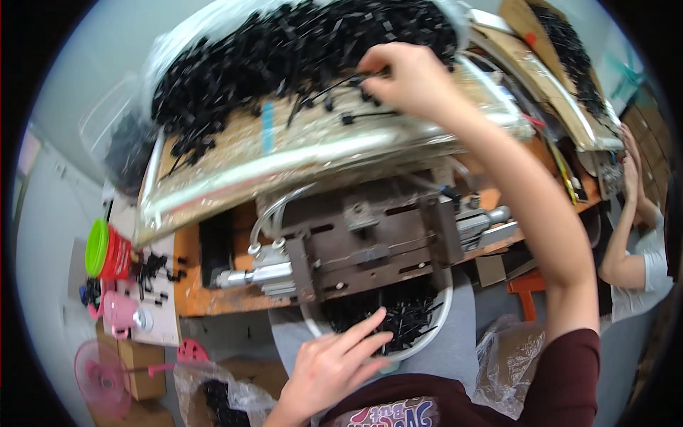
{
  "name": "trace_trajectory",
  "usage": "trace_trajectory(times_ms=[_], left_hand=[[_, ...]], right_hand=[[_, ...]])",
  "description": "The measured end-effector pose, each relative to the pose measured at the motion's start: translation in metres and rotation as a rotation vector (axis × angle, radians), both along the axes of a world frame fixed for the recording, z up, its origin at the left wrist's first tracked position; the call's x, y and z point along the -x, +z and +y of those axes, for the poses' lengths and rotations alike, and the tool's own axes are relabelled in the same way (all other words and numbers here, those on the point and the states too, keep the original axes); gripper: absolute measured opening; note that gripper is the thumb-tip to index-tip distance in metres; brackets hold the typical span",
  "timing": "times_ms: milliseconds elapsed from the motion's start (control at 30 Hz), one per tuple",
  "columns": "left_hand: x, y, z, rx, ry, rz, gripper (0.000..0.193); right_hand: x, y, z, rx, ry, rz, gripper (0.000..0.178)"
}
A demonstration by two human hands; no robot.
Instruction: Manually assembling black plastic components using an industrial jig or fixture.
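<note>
My right hand [413,80] reaches over a tilted, plastic-wrapped board [235,146]. Its thumb and forefinger are closed at the end of a thin black plastic stem [329,91], beside a big heap of similar small black plastic parts [299,44]. Lower down, my left hand [331,370] hangs at the near rim of a white bowl [447,302], fingers apart, with nothing visible in it. More black parts [405,313] lie in that bowl, which sits on my lap under a dark metal fixture [370,245].
Pneumatic cylinders [267,276] with clear hoses flank the fixture on an orange workbench [196,288]. At left stand a red and green bucket [107,249], a pink jug [122,313] and a pink fan [103,377]. On the right, a co-worker's arms [629,206] are beside another loaded board [555,78].
</note>
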State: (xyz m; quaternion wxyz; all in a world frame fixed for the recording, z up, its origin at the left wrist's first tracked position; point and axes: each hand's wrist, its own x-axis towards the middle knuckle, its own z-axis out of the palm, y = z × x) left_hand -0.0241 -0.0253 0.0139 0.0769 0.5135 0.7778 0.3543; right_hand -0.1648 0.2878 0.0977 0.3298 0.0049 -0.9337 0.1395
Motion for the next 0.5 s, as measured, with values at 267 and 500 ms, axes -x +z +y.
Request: trace_trajectory(times_ms=[267,500], left_hand=[[-0.028,0.001,0.002,-0.601,-1.295,-1.136,0.048],[-0.071,0.009,0.036,-0.830,-1.409,-1.286,0.082]], right_hand=[[-0.146,-0.044,-0.073,-0.134,0.563,0.501,0.014],[-0.336,-0.127,0.112,0.100,-0.686,0.470,0.022]])
